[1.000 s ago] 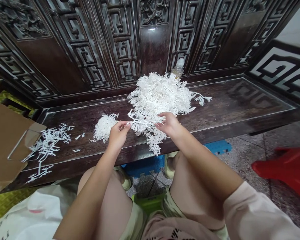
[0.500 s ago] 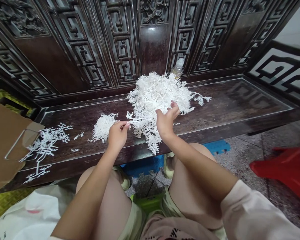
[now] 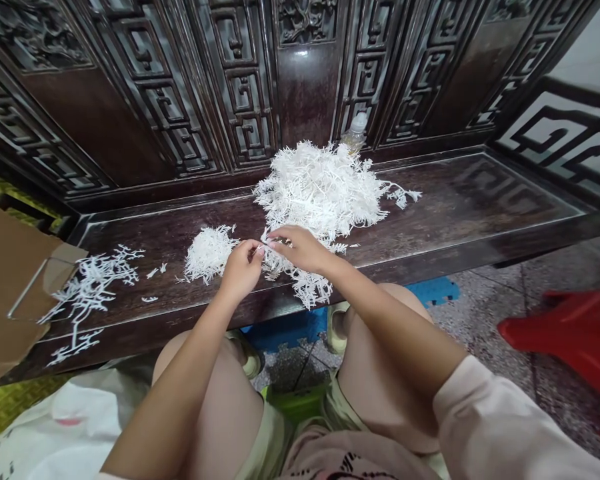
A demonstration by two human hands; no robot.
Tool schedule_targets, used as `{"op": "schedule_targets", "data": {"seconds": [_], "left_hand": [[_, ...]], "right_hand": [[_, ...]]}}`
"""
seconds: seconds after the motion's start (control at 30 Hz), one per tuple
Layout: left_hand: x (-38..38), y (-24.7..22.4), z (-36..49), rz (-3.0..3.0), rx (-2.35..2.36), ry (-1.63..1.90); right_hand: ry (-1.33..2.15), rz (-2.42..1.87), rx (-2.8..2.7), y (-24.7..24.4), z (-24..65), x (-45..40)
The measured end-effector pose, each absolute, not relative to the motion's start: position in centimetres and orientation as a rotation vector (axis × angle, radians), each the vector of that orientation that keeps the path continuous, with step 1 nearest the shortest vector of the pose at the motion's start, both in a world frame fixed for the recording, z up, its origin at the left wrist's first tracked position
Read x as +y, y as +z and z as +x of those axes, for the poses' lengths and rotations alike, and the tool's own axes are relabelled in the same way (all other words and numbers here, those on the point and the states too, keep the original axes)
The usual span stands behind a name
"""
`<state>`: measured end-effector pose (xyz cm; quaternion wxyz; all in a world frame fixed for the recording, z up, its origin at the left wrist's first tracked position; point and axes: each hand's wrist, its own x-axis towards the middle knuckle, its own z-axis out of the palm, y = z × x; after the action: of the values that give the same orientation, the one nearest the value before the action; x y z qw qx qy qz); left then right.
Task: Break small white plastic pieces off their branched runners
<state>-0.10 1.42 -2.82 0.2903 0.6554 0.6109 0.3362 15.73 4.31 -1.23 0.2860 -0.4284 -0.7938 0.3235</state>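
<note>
My left hand [image 3: 241, 270] and my right hand [image 3: 300, 248] meet over the front of the dark wooden bench top [image 3: 480, 200]. Their fingertips pinch a white branching sprig [image 3: 273, 260], which trails from the large heap of white branching sprigs [image 3: 320, 187]. The material looks like plastic, though I cannot be sure. To the left of my left hand lies a smaller, denser white pile [image 3: 209, 255]. Looser white sprigs [image 3: 93, 283] lie farther left, with several small bits near them.
A carved dark wood lattice panel [image 3: 240, 87] rises behind the bench, with a plastic bottle [image 3: 355, 133] behind the heap. A cardboard sheet [image 3: 15, 280] overlaps the bench's left end. Below are a white bag [image 3: 55, 427], blue foam mat [image 3: 433, 291] and red plastic stool [image 3: 565, 333].
My right hand has moved left from the large heap and now meets my left hand at the sprig. The left hand has stayed nearly in place.
</note>
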Motion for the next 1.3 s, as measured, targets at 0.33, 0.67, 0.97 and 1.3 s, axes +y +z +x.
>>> {"op": "schedule_targets", "data": {"seconds": [0.33,0.67,0.97,1.3], "left_hand": [[0.99,-2.32,-0.22,1.641,1.535,0.789],[0.94,-2.17,0.08,1.557,1.473,0.925],[1.35,-2.52,-0.52,1.519,1.411,0.951],[0.84,-2.29,-0.47,1.834,1.685,0.784]], "right_hand": [[1.400,-1.227,-1.922,-1.68,15.22,3.70],[1.655,-1.290,-1.712,-1.06,15.12,3.68],[1.385,-1.150,-1.918,-1.45,15.24,3.99],[1.007,-1.234,-2.311,-1.89,15.59,4.10]]}}
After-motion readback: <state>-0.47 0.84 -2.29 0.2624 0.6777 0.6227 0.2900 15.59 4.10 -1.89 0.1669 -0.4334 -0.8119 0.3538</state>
